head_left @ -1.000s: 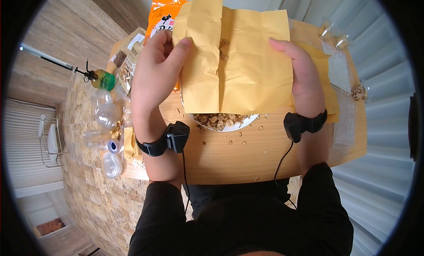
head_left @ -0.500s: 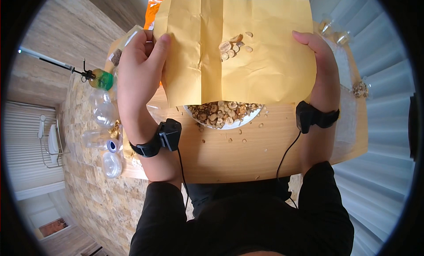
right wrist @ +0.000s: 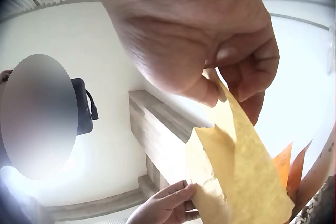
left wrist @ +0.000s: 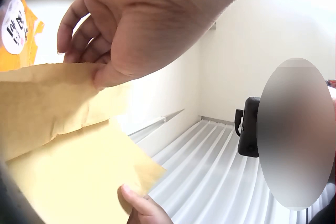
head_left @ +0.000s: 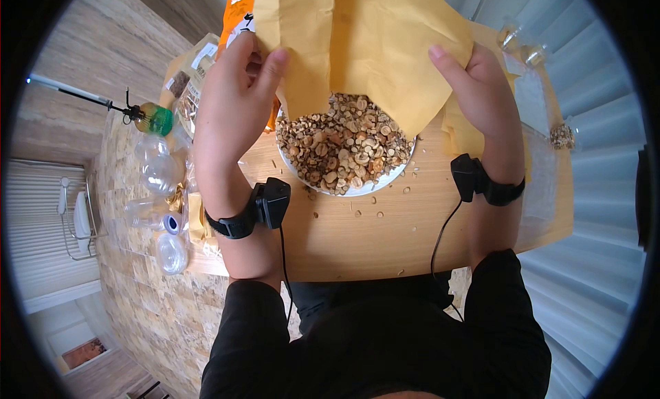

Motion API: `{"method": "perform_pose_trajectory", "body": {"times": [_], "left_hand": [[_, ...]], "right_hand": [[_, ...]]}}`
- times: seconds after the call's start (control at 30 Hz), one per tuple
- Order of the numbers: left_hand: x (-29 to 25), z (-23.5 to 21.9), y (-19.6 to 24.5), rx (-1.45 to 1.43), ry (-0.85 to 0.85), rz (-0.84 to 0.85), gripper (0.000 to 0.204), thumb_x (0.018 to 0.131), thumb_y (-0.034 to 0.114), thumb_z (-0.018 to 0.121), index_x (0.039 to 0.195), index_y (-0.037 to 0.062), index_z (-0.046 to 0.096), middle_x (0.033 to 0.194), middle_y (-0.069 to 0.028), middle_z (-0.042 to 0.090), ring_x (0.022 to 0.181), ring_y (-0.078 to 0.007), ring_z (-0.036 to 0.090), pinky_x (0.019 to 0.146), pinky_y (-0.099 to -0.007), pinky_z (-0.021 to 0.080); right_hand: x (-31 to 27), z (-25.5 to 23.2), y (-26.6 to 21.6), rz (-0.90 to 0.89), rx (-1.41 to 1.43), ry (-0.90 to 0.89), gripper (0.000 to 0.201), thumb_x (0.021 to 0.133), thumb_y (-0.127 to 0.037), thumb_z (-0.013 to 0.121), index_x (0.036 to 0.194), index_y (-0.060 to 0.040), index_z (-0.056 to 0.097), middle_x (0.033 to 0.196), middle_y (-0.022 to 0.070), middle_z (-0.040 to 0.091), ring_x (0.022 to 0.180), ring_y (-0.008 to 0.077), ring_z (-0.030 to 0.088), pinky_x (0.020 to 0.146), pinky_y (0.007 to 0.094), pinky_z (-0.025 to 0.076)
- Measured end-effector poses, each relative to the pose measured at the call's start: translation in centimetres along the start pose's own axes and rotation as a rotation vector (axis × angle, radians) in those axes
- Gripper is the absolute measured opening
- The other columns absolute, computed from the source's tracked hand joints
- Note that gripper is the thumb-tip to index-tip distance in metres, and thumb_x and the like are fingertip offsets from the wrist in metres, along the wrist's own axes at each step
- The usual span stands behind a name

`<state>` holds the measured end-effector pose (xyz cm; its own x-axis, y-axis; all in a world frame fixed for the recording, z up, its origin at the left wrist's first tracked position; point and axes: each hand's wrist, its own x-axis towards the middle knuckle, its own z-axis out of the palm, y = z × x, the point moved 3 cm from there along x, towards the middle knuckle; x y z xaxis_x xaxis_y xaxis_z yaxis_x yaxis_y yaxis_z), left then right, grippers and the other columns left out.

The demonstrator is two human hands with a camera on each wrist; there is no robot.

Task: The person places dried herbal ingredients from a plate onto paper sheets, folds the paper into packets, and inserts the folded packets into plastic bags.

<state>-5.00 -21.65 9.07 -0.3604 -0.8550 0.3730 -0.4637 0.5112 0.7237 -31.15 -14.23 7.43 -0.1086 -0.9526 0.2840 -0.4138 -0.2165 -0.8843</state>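
Observation:
A creased sheet of brown kraft paper [head_left: 399, 48] stands tilted up over the far part of the plate, folded down the middle, its lower corners overlapping the heap below in the head view. My left hand [head_left: 237, 106] pinches its left edge between thumb and fingers, as the left wrist view also shows. On the other side my right hand [head_left: 485, 96] pinches the right edge, thumb on the near face. Under the paper, a white plate [head_left: 373, 188] is heaped with dried brown slices and small bits [head_left: 344, 151]. No slices show on the paper's visible face.
Several loose slices lie on the wooden table [head_left: 357, 244] before the plate. An orange bag [head_left: 238, 10] stands behind my left hand. Clear plastic bottles [head_left: 159, 175] and a green spray bottle [head_left: 155, 119] are at the left, small jars [head_left: 533, 54] at the far right.
The paper has gone from lying nearly flat with a few slices on it to tilted up and away, its near edge folded. The slices are off it and more of the heaped plate shows.

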Motion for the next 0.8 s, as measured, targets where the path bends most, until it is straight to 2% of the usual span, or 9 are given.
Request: {"method": "perform_pose_trajectory", "body": {"times": [0.2,0.27,0.4,0.43,0.47,0.5,0.53,0.7,0.8], "left_hand": [[-0.3,-1.2,1.7,-0.258,0.217,0.032,0.023,0.097,0.018,0.051,0.082,0.0008,0.049,0.067,0.0018,0.049,0.060,-0.0058,0.041,0.054,-0.0226,0.035],[-0.9,-1.4,3.1,-0.487,0.367,-0.092,0.024,0.099,0.018,0.048,0.080,0.0036,0.048,0.066,0.0064,0.038,0.061,-0.0029,0.031,0.053,-0.0206,0.026],[-1.0,-2.4,2.7,-0.460,0.483,-0.060,0.027,0.099,0.018,0.046,0.075,0.0054,0.047,0.067,0.0076,0.036,0.064,-0.0025,0.028,0.055,-0.0204,0.023],[-1.2,-2.8,1.5,-0.559,0.564,-0.238,0.040,0.093,0.017,0.059,0.121,-0.0104,0.053,0.113,-0.0114,0.062,0.107,-0.0141,0.056,0.092,-0.0217,0.042],[-1.3,-3.0,1.4,-0.572,0.558,-0.218,0.040,0.093,0.017,0.059,0.121,-0.0104,0.053,0.113,-0.0114,0.062,0.107,-0.0141,0.056,0.092,-0.0217,0.042],[-1.2,-3.0,2.1,-0.526,0.527,-0.154,0.020,0.095,0.017,0.053,0.097,-0.0028,0.050,0.090,-0.0017,0.048,0.085,-0.0082,0.042,0.073,-0.0214,0.032],[-1.1,-2.9,2.7,-0.486,0.492,-0.089,0.027,0.098,0.017,0.047,0.073,0.0049,0.047,0.066,0.0079,0.035,0.063,-0.0024,0.029,0.054,-0.0211,0.022],[-1.0,-2.5,2.4,-0.542,0.377,-0.140,0.026,0.098,0.021,0.052,0.077,0.0050,0.055,0.067,0.0084,0.045,0.060,-0.0009,0.033,0.053,-0.0189,0.028],[-1.2,-2.5,2.8,-0.557,0.237,-0.156,0.022,0.098,0.022,0.052,0.083,0.0061,0.055,0.063,0.0069,0.044,0.054,-0.0015,0.033,0.050,-0.0201,0.028]], "right_hand": [[0.2,-0.8,-0.9,-0.014,0.148,0.379,0.032,0.093,-0.029,0.058,0.101,0.0012,0.063,0.078,-0.0015,0.062,0.067,0.0050,0.052,0.061,0.0233,0.043],[0.0,-1.2,-1.3,-0.054,0.215,0.582,0.032,0.093,-0.031,0.059,0.096,0.0010,0.063,0.070,-0.0047,0.057,0.061,0.0026,0.046,0.054,0.0213,0.038],[-0.1,-2.9,-1.0,-0.088,0.177,0.631,0.030,0.093,-0.029,0.059,0.095,0.0007,0.063,0.067,-0.0063,0.055,0.059,0.0025,0.044,0.053,0.0214,0.037],[-0.2,-3.1,-0.9,-0.096,0.192,0.606,0.029,0.093,-0.028,0.059,0.099,0.0002,0.062,0.066,-0.0066,0.054,0.057,0.0020,0.043,0.052,0.0212,0.036],[-0.2,-3.4,-0.8,-0.104,0.205,0.583,0.028,0.093,-0.027,0.059,0.103,-0.0003,0.060,0.064,-0.0069,0.052,0.056,0.0016,0.041,0.050,0.0209,0.034],[-0.2,-3.4,-0.7,-0.120,0.193,0.604,0.028,0.093,-0.027,0.059,0.103,-0.0003,0.060,0.064,-0.0069,0.052,0.056,0.0016,0.041,0.050,0.0209,0.034],[-0.2,-3.0,-1.1,-0.214,0.188,0.623,0.028,0.094,-0.024,0.057,0.110,-0.0014,0.057,0.063,-0.0068,0.050,0.054,0.0007,0.039,0.048,0.0208,0.031],[-2.4,-5.2,-3.4,-0.280,0.232,0.560,0.037,0.096,-0.017,0.052,0.131,-0.0051,0.047,0.061,-0.0043,0.051,0.052,-0.0011,0.039,0.046,0.0191,0.029],[-3.6,-6.6,-4.9,-0.227,0.290,0.490,0.036,0.096,-0.012,0.049,0.132,-0.0075,0.050,0.076,-0.0020,0.060,0.063,0.0007,0.047,0.059,0.0167,0.037]]}}
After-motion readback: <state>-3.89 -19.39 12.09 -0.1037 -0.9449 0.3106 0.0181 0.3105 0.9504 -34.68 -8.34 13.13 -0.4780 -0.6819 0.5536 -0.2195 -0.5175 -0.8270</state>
